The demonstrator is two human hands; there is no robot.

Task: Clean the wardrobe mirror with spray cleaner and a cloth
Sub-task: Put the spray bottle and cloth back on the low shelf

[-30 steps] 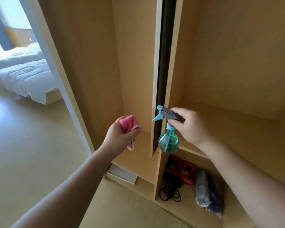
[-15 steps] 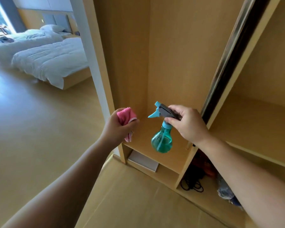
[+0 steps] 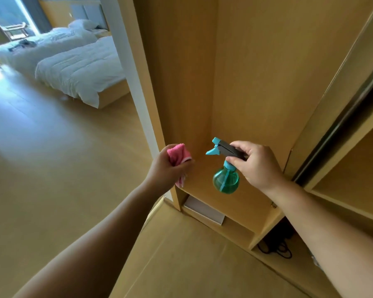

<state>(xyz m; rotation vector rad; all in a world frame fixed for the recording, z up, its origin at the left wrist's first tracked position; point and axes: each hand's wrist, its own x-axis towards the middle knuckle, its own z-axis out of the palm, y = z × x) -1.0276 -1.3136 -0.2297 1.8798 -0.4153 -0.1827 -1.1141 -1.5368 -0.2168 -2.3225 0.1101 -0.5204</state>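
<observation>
Head view: 1 camera looks down past 2 bare forearms into an open wardrobe [image 3: 246, 82].
Left hand [image 3: 166, 168]: its grip is curled tight round a cloth [image 3: 177, 153], thumb across the front.
Cloth: pink, soft and fuzzy, bunched into a wad with a stitched hem. It sticks out above the fist and a corner hangs below, just in front of the wardrobe's left side panel.
Right hand [image 3: 256, 164]: its grip pinches the head and neck of a spray bottle [image 3: 225, 181], fingers wrapped over the top.
Spray bottle: round, see-through teal plastic belly, dark grey head, teal nozzle pointing left toward the cloth. It hangs in the air above the shelf [image 3: 235, 203], between the 2 hands and apart from the cloth.
Wardrobe: smooth, pale yellow wood-look board, flat panels with square edges, in tall open compartments.
Sliding panel [image 3: 340, 134]: seen edge on at the right, dark with a shiny metal strip. Whether it is the mirror I cannot tell.
Shelf: same board, low in the left compartment.
Box [image 3: 205, 211]: flat, white, lying under the shelf.
Cable [image 3: 276, 248]: black, looped, on the bottom board of the right compartment.
Floor [image 3: 52, 168]: light wood planks with a soft sheen.
Room: 2 beds [image 3: 80, 67] with white quilted covers stand beyond the white door frame [image 3: 129, 67], near a bright window [image 3: 7, 9].
</observation>
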